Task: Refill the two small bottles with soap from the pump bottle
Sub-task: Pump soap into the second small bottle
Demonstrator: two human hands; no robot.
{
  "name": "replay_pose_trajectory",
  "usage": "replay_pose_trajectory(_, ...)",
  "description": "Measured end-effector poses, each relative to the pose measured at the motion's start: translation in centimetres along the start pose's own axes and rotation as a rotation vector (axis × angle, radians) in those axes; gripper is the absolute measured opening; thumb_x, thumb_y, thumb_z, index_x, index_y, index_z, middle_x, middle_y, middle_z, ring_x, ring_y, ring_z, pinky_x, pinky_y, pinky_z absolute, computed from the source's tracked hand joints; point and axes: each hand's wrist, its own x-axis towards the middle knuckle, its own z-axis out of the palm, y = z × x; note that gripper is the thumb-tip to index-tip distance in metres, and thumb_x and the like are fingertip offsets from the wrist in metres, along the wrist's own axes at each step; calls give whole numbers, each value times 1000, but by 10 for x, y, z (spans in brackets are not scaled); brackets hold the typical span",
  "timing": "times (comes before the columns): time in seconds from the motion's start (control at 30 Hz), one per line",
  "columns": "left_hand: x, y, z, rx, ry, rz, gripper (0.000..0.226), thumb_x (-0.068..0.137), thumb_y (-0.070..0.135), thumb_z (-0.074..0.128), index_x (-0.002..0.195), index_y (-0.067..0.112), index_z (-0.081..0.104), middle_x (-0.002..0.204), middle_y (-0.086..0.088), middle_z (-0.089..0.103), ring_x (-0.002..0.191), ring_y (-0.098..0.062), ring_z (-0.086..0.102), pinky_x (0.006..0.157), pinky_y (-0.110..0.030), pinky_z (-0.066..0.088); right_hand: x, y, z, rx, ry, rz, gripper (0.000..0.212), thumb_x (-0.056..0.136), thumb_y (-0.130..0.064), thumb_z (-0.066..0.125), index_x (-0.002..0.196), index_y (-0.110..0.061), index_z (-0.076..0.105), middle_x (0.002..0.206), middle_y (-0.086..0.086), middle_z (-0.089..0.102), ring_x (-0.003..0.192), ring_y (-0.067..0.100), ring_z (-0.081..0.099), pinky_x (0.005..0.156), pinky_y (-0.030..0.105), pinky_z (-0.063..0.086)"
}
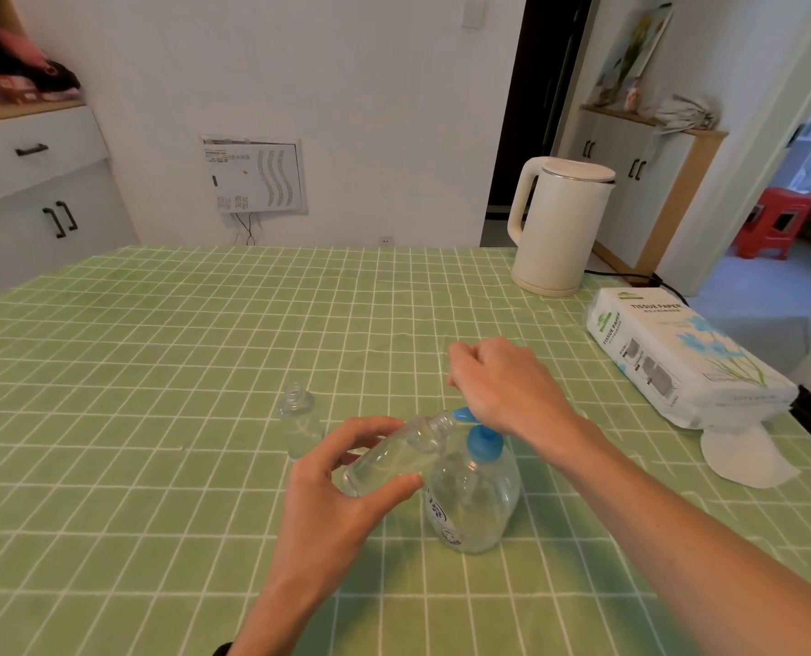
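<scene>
Left hand (342, 485) grips tilted small bottle (396, 454), mouth at pump bottle (476, 506) nozzle under right hand (505, 385), grip unclear; other bottle (300, 421) beyond left hand.

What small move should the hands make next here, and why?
Probably the right hand should press the pump down. The left hand holds one small bottle tilted, with its open mouth right at the blue nozzle, and the right hand rests on top of the pump bottle. The other small bottle stands open nearby, waiting.
</scene>
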Motion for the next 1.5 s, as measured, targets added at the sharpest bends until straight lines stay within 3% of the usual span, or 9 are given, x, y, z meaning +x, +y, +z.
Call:
replay_pose_trajectory(0.07,0,0,0,2,-1,2,42,66,46,85,106,50,73,111,24,78,108,-4,71,90,-30,46,0,1,0,4,-2,2,53,103,-39,35,67,-7,59,104,7,82,80,31,74,82,41,59)
replay_pose_trajectory(0.13,1,0,1,2,-4,4,43,66,46,85,106,49,73,111,25,78,108,-3,71,90,-29,46,-1,1,1,45,-25,37,54,103,-40,35,92,-6,75,107,8,81,93,31,76,93,46,59)
replay_pose_trajectory(0.2,1,-1,2,-2,-7,-2,43,66,47,86,107,49,73,111,24,78,107,-4,71,89,-28,46,-3,1,2,58,-33,59,53,103,-41,35,102,-8,77,107,7,80,95,30,76,96,48,58)
replay_pose_trajectory(0.43,-1,-1,2,-1,-13,-7,43,66,46,85,107,49,74,111,23,78,109,-6,71,92,-31,47,-5,2,6,57,-27,71,52,104,-38,36,104,-6,78,106,9,80,99,31,74,97,46,57)
replay_pose_trajectory(0.77,-1,2,0,-4,-19,-21,47,66,48,85,112,49,75,111,26,79,111,-1,72,93,-24,45,0,5,3,71,-28,54,56,104,-39,32,104,-6,77,108,8,80,103,30,74,100,49,56)
replay_pose_trajectory(1.1,-1,0,1,-20,-3,-38,46,66,46,86,111,47,76,111,23,79,110,-6,73,94,-30,48,2,9,9,71,-14,66,51,104,-37,34,100,-8,77,107,7,78,101,30,72,99,48,56)
replay_pose_trajectory(1.27,-1,2,-1,-26,8,-36,45,65,47,85,109,46,76,110,22,80,109,-7,73,95,-34,50,2,7,-2,408,-39,39,57,106,-37,36,83,-15,83,86,-6,83,93,15,77,92,38,54)
replay_pose_trajectory(1.37,0,3,-2,-27,18,-31,44,64,46,85,108,48,76,110,23,79,108,-6,73,97,-39,53,-5,10,-12,622,-92,52,64,109,-43,33,85,-14,84,85,-6,84,85,10,79,84,31,46)
replay_pose_trajectory(1.5,0,3,-2,-19,26,-17,44,65,45,85,107,52,75,110,24,79,108,-4,73,96,-39,53,-27,27,-2,634,-64,3,71,109,-59,32,81,-23,86,89,-11,83,86,0,75,86,27,44)
